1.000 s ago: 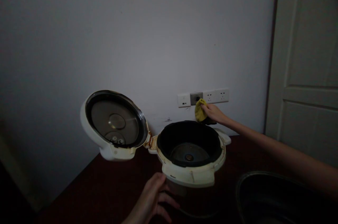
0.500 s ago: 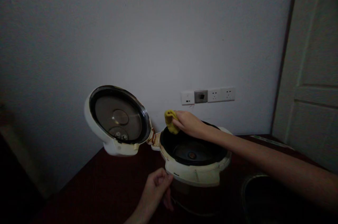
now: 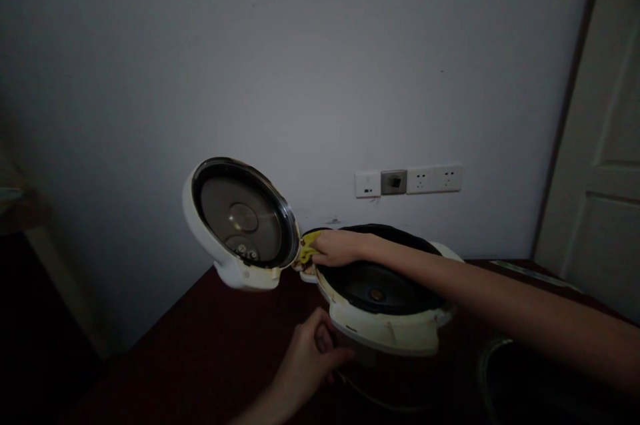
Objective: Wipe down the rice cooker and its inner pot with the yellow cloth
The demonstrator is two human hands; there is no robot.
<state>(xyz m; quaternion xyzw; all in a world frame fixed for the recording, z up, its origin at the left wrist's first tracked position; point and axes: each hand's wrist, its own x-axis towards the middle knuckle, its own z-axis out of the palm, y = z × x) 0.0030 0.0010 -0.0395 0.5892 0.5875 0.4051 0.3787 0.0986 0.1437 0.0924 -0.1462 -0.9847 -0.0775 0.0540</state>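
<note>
An open rice cooker [image 3: 385, 338] stands on the dark red table, its round lid [image 3: 245, 218] swung back to the left on its hinge. My right hand [image 3: 343, 247] reaches across the dark inner chamber and presses a yellow cloth [image 3: 309, 245] against the hinge area, fingers closed over it. Brown stains show around the hinge. At the cooker's front left side is my left hand [image 3: 313, 355], fingers loosely curled and thumb apart, appearing to touch the outer wall. Some of its fingers are hidden.
A dark round pot [image 3: 493, 358], partly cut off, sits at the lower right under my right forearm. Behind the cooker is a wall with sockets [image 3: 434, 179] and a switch. A pale door [image 3: 600, 165] stands at the right.
My right hand has lowered the yellow cloth from above the back left rim onto the hinge. My left thumb has spread away from the index finger. The view has shifted slightly left.
</note>
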